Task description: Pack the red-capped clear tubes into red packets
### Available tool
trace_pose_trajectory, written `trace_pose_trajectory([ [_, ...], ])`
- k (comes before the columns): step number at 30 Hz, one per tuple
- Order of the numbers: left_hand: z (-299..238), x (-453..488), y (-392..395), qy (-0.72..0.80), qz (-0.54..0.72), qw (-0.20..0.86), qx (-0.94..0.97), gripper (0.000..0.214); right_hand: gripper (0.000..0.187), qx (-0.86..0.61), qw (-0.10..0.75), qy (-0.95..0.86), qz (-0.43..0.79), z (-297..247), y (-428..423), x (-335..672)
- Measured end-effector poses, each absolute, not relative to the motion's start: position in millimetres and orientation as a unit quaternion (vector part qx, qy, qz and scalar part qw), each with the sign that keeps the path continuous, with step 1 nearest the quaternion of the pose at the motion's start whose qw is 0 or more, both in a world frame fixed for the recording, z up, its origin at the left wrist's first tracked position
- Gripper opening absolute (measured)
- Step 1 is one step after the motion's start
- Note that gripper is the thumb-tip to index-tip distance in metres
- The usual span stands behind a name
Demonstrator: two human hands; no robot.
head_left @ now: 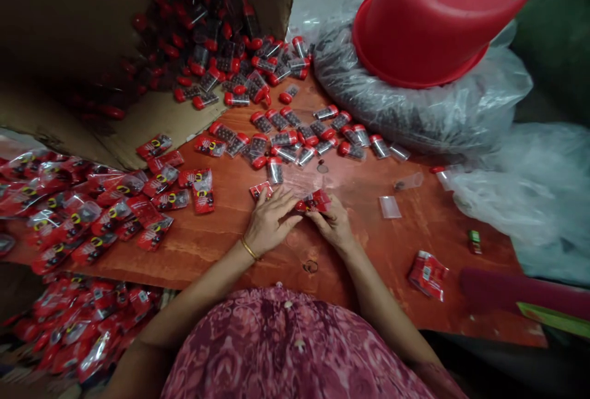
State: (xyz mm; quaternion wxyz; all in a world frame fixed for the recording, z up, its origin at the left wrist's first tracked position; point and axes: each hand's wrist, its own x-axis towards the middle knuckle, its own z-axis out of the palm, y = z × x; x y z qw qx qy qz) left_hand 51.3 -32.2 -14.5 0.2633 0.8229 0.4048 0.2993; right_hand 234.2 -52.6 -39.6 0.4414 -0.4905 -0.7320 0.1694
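My right hand (335, 224) is closed on a small red packet (316, 200), gripping its right end between thumb and fingers just above the table. My left hand (271, 219), with a gold bangle at the wrist, has its fingers stretched out and its thumb apart. Its fingertips reach close to the held packet's left end; whether they touch it I cannot tell. Another red packet (260, 190) lies partly hidden beside the left fingers. Just beyond stands or lies a clear tube with a red cap and dark beads (275, 171), among several similar tubes.
A cardboard box (104, 134) spills red-capped tubes at the back left. Filled red packets (122, 190) are heaped at left, with more below the table edge. A red bucket (428, 24) sits upside down on a filled plastic bag (382, 110). Red packaging (428, 274) lies at right.
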Motion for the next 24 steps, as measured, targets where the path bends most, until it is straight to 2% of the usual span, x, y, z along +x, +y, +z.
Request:
trace_pose_trajectory([
  [9, -17, 49, -32, 0.369, 0.348, 0.194, 0.840, 0.022, 0.016, -0.462, 0.468, -0.724, 0.207, -36, -56, 232],
  [15, -19, 53, -36, 0.387, 0.347, 0.194, 0.832, 0.021, 0.016, -0.491, 0.413, -0.739, 0.204, -31, -54, 238],
  [20, -7, 54, -48, 0.411, 0.323, 0.190, 0.831, 0.024, 0.028, -0.547, 0.356, -0.716, 0.248, -28, -69, 239],
  [22, -4, 56, -52, 0.413, 0.311, 0.189, 0.835, 0.030, 0.026, -0.614, 0.333, -0.674, 0.241, -28, -69, 236],
  [24, -5, 58, -48, 0.393, 0.284, 0.186, 0.855, 0.039, 0.024, -0.583, 0.346, -0.695, 0.239, -28, -58, 229],
])
